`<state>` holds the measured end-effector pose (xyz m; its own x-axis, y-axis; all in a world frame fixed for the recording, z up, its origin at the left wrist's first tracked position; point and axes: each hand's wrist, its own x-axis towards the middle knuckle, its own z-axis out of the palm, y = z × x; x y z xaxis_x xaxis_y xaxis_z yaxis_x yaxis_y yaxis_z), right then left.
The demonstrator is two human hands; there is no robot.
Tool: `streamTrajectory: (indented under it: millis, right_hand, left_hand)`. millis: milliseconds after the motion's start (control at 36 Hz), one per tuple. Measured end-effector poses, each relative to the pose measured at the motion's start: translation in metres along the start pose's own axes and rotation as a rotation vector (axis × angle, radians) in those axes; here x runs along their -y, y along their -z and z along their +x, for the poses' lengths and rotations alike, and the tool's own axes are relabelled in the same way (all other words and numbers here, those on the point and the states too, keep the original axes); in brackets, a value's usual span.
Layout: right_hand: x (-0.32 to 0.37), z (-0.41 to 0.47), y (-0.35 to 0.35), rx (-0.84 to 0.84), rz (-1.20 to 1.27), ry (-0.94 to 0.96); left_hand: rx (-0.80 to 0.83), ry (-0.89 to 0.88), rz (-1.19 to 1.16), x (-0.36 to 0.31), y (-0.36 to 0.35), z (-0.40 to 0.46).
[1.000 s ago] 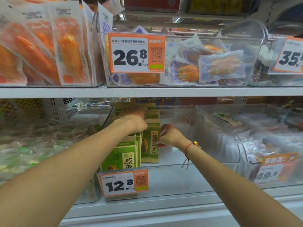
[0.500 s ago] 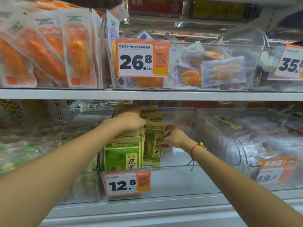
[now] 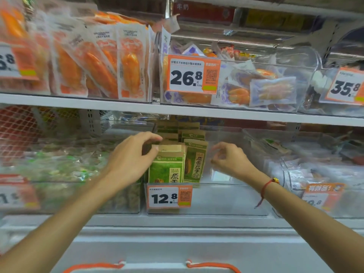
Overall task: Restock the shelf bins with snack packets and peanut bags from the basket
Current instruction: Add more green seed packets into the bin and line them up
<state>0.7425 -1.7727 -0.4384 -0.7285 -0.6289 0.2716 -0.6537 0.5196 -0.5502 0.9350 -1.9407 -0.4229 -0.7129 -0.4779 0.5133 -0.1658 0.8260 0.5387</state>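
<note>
Seemingly mid-restock, I have my left hand (image 3: 136, 154) gripping the front green packets (image 3: 167, 164) in the clear bin (image 3: 226, 194), my right hand (image 3: 226, 158) loosely curled and holding nothing just beside them, much bin space unfilled, the basket's orange handles (image 3: 212, 266) below my wrists.

Sunflower seed bags (image 3: 194, 158) stand in rows at the left of the lower-shelf bin (image 3: 232, 200), its 12.8 price tag (image 3: 169, 196) in front, pouch bins on the shelf (image 3: 118, 104) above.
</note>
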Motion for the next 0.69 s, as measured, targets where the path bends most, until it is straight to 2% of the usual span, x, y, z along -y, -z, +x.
streamTrajectory:
  millis: [139, 250, 306, 472, 583, 694]
  right_hand:
    - [0.03, -0.05, 0.002, -0.051, 0.066, 0.153]
    - [0.047, -0.1, -0.013, 0.15, 0.222, 0.205]
    - [0.046, -0.122, -0.033, 0.273, 0.253, 0.206]
    - [0.014, -0.163, -0.113, 0.567, 0.054, 0.14]
    - [-0.01, -0.188, -0.162, 0.728, -0.148, 0.09]
    - [-0.032, -0.211, -0.207, 0.895, -0.198, 0.031]
  left_hand:
    - [-0.068, -0.018, 0.001, -0.002, 0.015, -0.04]
    - [-0.023, 0.015, -0.043, 0.008, 0.015, -0.079]
    - [0.058, 0.059, -0.094, 0.018, 0.01, -0.101]
    - [0.363, 0.272, -0.052, 0.058, -0.024, -0.171]
    - [0.563, 0.373, 0.173, 0.087, -0.046, -0.212]
    - [0.708, 0.482, 0.314, 0.122, -0.079, -0.258]
